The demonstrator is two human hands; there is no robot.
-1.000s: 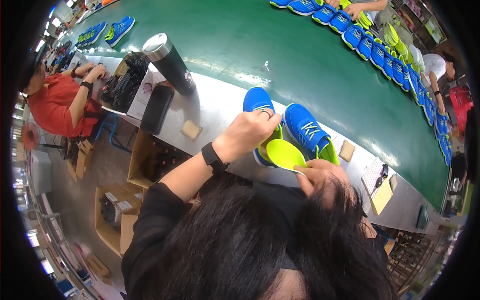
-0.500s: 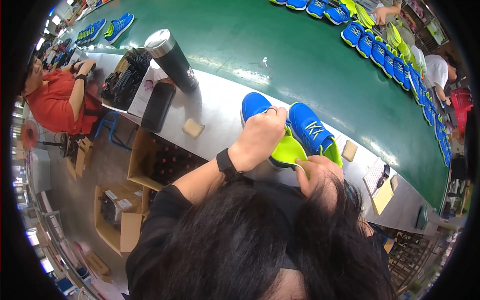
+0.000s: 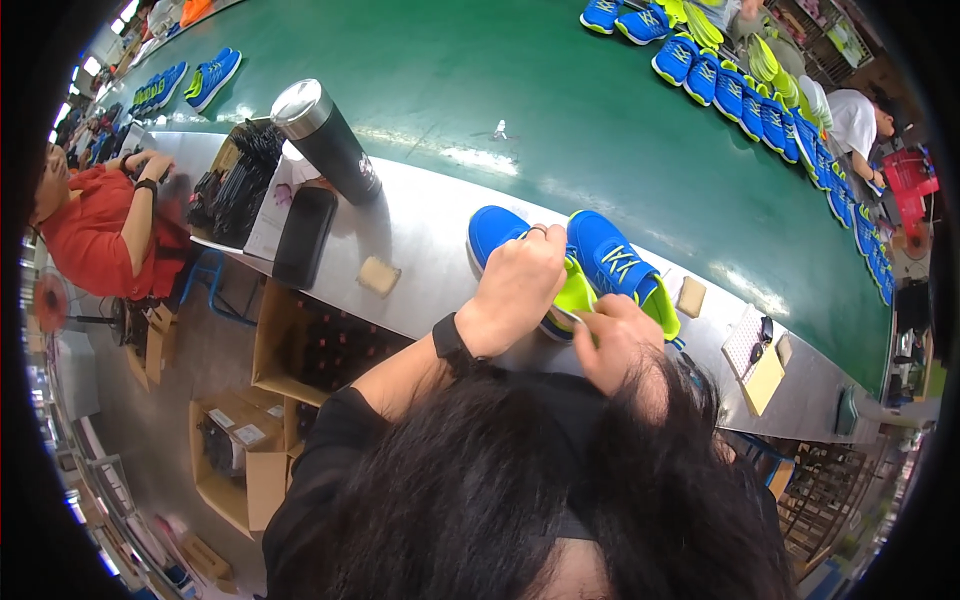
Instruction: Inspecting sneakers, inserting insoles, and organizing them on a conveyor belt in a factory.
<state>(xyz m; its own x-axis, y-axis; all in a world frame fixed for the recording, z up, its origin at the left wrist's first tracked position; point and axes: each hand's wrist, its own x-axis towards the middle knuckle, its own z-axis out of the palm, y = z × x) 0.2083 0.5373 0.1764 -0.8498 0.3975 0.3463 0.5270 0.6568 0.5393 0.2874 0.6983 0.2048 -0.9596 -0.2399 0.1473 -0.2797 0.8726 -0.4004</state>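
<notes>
You have one pair of blue shoes before you on the metal bench (image 3: 432, 232), and the work on it seems to me about halfway inside the left-side shoe (image 3: 494, 230). Your left hand (image 3: 518, 290) is closed on the upper of this shoe, near its opening; the fingertips are hidden, so I cannot tell which part exactly they pinch. Your right hand (image 3: 622, 342) grips the rear end of the lime insole (image 3: 576, 292) between thumb and fingers. The insole is at the opening of the left-side shoe, and its front seems to be already inside, while its rear end is at your right fingers and, in my judgement, does not lie flat in the heel. So the entering is begun, and the seating of the heel part appears to be left. Just beside it stands the right-side shoe (image 3: 603, 248), touched by neither palm as far as I see; its laces (image 3: 620, 264) are in place, and its inside shows lime at the heel, but whether this is an insole or only lining, I cannot tell. Farther away, on the green table (image 3: 600, 140), a long row of blue shoes (image 3: 752, 108) stands beside lime pieces (image 3: 763, 62); how many of those are finished is not clear from here.
</notes>
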